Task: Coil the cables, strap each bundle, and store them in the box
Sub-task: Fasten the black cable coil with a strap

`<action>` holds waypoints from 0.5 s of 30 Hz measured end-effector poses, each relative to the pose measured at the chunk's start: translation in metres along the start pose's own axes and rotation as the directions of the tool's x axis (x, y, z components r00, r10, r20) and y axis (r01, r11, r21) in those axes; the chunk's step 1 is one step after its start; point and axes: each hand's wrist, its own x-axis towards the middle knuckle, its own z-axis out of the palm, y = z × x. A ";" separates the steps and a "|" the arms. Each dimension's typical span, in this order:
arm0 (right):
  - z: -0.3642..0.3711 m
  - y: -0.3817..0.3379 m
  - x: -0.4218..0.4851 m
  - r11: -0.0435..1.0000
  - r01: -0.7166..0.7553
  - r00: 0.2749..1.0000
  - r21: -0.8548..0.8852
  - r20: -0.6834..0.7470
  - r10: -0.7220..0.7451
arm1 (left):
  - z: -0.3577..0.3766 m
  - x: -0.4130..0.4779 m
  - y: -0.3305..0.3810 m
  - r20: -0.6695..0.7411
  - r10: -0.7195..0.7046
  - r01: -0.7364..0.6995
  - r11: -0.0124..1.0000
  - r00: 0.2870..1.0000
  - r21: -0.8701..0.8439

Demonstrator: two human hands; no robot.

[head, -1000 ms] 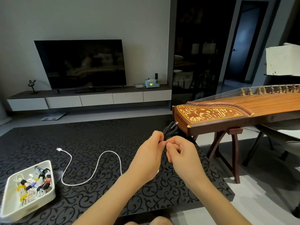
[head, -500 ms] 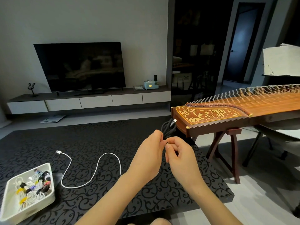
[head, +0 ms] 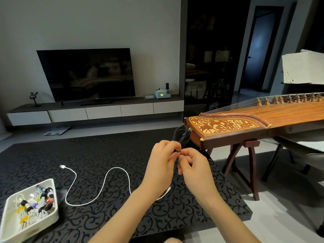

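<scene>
A coiled black cable [head: 182, 137] sticks up behind my hands, its plug tip pointing toward the zither. My left hand [head: 162, 163] and my right hand [head: 192, 168] meet fingertip to fingertip over the table, both pinching the lower part of that coil; what wraps it there is hidden by my fingers. A loose white cable [head: 105, 183] snakes across the black patterned table [head: 98, 155], its far plug at the left. The white box [head: 52, 216] at the near left holds several strapped bundles with coloured ties.
A wooden zither on a stand [head: 245, 127] reaches in from the right, close to my hands. Beyond the table are a TV on a low console [head: 87, 76], a floor scale [head: 56, 131] and a dark doorway. The table's right corner ends near the stand.
My hands stay pressed together on the black coil, with only small finger shifts. The view has tilted slightly.
</scene>
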 end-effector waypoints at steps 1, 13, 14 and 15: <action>0.000 -0.001 0.001 0.999 -0.021 1.000 0.029 -0.001 0.021 | 0.001 0.000 -0.002 -0.024 0.023 -0.022 1.000 0.999 0.009; 0.010 -0.017 0.015 0.971 -0.056 0.989 0.232 -0.123 0.087 | 0.003 0.019 0.000 -0.341 0.085 -0.120 0.989 0.936 -0.083; 0.010 -0.017 0.015 0.974 -0.052 0.988 0.221 -0.130 0.082 | 0.002 0.020 0.000 -0.314 0.091 -0.118 0.991 0.945 -0.069; 0.010 -0.016 0.015 0.978 -0.046 0.988 0.205 -0.134 0.074 | 0.001 0.020 0.000 -0.285 0.093 -0.113 0.992 0.954 -0.055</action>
